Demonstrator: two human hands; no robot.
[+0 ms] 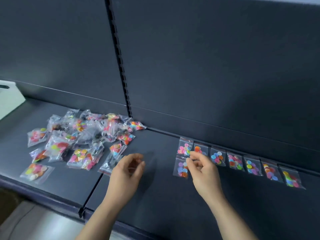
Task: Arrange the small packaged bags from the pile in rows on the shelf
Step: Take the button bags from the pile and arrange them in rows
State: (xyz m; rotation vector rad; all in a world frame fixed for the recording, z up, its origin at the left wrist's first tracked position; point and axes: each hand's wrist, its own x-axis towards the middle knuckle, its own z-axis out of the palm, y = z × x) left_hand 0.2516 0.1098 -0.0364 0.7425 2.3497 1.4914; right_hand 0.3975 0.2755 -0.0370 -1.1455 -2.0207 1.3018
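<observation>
A loose pile of small clear bags (81,135) filled with coloured discs lies on the left part of the dark shelf (155,187). A row of several bags (235,161) runs along the back edge on the right. One more bag (181,168) lies flat just in front of the row's left end. My right hand (202,168) pinches that bag's upper right corner with thumb and fingertips. My left hand (128,170) hovers over the shelf just right of the pile, fingers curled apart and holding nothing, beside a bag (108,165) at the pile's edge.
The dark back panel (207,66) rises behind the shelf, with a slotted upright (121,66) between its sections. A seam (93,187) divides the shelf boards. A white box (8,99) stands at the far left. The shelf's front edge (52,196) runs below the pile.
</observation>
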